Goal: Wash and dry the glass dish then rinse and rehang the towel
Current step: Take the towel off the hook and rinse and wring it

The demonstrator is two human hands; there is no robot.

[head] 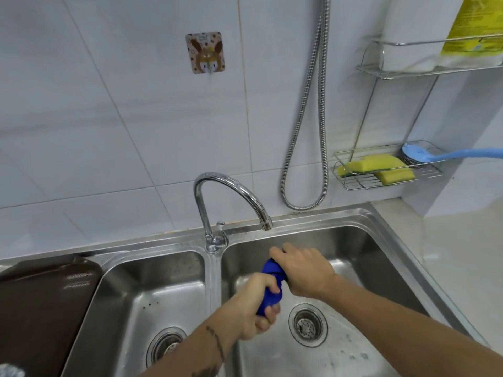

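Observation:
A blue towel [273, 291] is bunched and twisted between both hands above the right sink basin [362, 257]. My left hand [254, 308] grips its lower end. My right hand [302, 270] grips its upper end, knuckles up. Both hands hang just below and in front of the chrome tap spout [265, 223]. No water shows at the spout. On the tiled wall above hangs a sticker hook [206, 53] with nothing on it. The glass dish is not in view.
A brown tray [40, 303] covers the counter left of the left basin [152, 295]. A wire rack [386, 170] on the right wall holds yellow sponges and a blue brush. A metal hose [315, 118] loops down the wall. An upper shelf [435, 66] carries a yellow-labelled bottle.

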